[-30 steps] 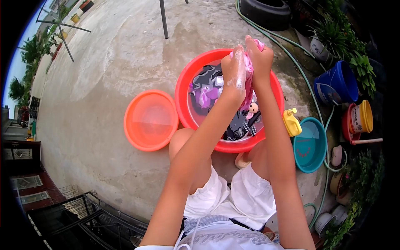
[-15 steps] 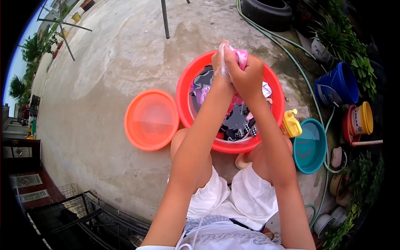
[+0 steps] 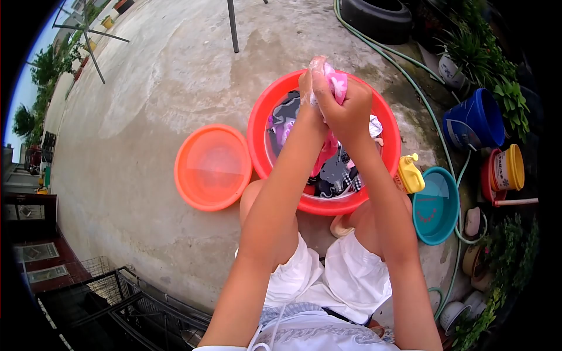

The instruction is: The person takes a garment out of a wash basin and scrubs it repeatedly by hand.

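Note:
Above the far side of a large red basin [image 3: 256,153], a wet pink garment [image 3: 338,88] with white patterning is bunched between my two hands. My left hand [image 3: 308,88], soapy at the fingers, is closed round the cloth. Pressed against it, my right hand [image 3: 351,108] is a fist on the same garment. Part of the pink cloth hangs down behind my wrists toward the basin. Dark water with several garments, among them purple, white and black-checked ones, fills the basin; my forearms hide its middle.
An orange basin [image 3: 186,196] sits left of the red one. To the right stand a yellow bottle [image 3: 411,175], a teal basin [image 3: 436,234] holding water and a blue bucket [image 3: 468,126]. A green hose [image 3: 422,105] runs along the right; a tire [image 3: 377,23] lies beyond.
The hands have shifted slightly against each other at the same spot. More of the pink garment now shows above the right fist and hangs below the wrists.

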Demonstrator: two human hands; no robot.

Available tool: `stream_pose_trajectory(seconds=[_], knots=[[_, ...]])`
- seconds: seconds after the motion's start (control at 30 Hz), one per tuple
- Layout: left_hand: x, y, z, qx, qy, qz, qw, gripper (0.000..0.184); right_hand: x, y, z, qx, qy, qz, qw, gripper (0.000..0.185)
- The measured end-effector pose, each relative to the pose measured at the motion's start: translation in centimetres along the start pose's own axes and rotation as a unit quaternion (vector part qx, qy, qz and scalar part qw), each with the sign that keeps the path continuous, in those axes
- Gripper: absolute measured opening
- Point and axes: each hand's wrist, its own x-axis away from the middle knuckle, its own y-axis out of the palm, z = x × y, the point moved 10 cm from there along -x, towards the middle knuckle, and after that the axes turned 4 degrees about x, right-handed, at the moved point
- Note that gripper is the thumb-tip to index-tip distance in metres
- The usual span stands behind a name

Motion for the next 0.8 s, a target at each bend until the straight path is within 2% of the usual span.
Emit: stream_pose_trajectory(seconds=[0.1,0.13,0.3,0.37,0.47,0.57,0.67,0.7,0.73,0.8], knots=[[-0.9,-0.3,0.7,-0.032,0.010,0.008,0.999,0.036,1.0,0.4,-3.0,0.043,-0.133,-0.010,0.990,0.036],[-1.1,-0.2,0.3,-0.029,-0.001,0.002,1.000,0.036,1.0,0.2,-2.9,0.047,-0.133,-0.006,0.990,0.037],[1.4,1.6,-0.7,0.021,0.017,0.002,1.000,0.023,-0.8,-1.3,2.1,-0.014,0.052,0.043,0.998,0.037],[3.5,2.9,-0.3,-0.030,0.016,0.049,0.998,0.021,-1.6,-1.9,5.4,-0.050,0.120,0.068,0.989,0.038],[3.9,3.5,0.0,-0.104,0.075,0.018,0.992,0.021,-1.4,-1.8,9.6,-0.196,0.280,0.088,0.936,0.039],[3.5,3.0,0.3,-0.102,0.061,0.028,0.992,0.022,-0.9,-1.5,8.8,-0.196,0.260,0.100,0.940,0.039],[2.8,2.4,0.4,-0.036,0.024,0.018,0.999,0.019,-0.9,-1.2,5.2,-0.169,0.202,0.068,0.962,0.038],[2.6,2.4,0.6,-0.016,0.017,0.007,1.000,0.018,-0.6,-0.8,3.6,-0.151,0.162,0.051,0.974,0.038],[2.3,1.3,0.8,-0.052,-0.003,0.053,0.997,0.018,0.0,-0.3,2.1,-0.131,0.120,0.034,0.983,0.038],[0.7,0.6,2.2,-0.063,0.037,0.013,0.997,0.019,0.3,0.1,0.0,-0.070,0.013,0.013,0.997,0.037]])
